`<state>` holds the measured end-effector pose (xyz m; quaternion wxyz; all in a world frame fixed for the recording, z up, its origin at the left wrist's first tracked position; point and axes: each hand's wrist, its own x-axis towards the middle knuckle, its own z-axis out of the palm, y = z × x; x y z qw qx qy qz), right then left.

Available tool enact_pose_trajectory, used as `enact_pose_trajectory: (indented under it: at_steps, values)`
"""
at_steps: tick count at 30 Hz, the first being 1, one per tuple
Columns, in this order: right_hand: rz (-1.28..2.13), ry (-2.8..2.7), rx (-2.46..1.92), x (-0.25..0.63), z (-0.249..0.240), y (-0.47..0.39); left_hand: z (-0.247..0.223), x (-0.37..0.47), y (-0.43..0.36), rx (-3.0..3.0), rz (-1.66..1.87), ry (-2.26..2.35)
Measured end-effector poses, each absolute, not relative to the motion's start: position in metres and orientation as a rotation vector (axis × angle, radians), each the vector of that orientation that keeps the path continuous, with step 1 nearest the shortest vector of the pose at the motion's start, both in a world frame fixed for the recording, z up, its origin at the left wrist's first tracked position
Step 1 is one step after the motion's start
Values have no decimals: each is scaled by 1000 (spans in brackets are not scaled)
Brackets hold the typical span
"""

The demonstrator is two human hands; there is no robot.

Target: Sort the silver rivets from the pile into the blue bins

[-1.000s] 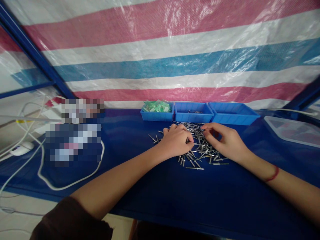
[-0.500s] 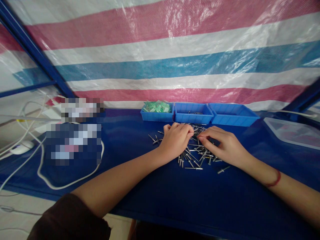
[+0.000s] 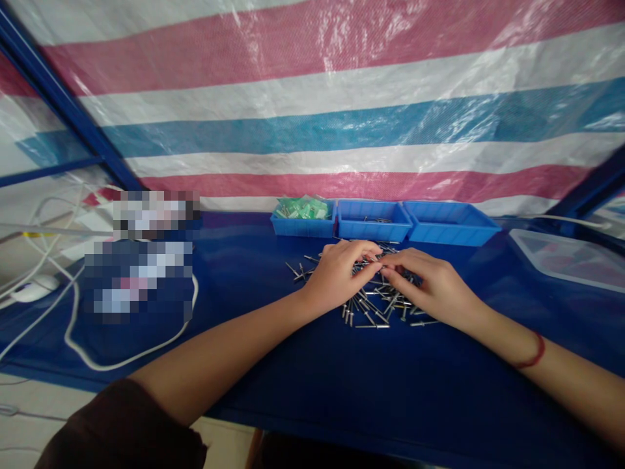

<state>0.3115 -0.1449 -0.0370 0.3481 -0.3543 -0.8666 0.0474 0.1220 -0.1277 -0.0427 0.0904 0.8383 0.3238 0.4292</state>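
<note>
Left hand [image 3: 334, 273] and right hand [image 3: 439, 283] sit fingertips close together over the loose rivets [image 3: 364, 309], toward the far edge of the table [image 3: 332, 378]. Can't tell if the fingers [image 3: 405, 259] grip one (too small). I'd pinch singly, lightly.

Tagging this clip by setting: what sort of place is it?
Probably a makeshift small-parts workbench: loose blind rivets, three blue plastic bins and a striped tarpaulin behind them.
</note>
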Motion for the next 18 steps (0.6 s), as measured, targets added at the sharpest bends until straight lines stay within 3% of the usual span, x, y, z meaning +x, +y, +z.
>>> enact_pose_trajectory:
  at_steps: [18]
  values:
    - [301,-2128,-996,309,-40,-146,-37,121,-131,2488,1262,872]
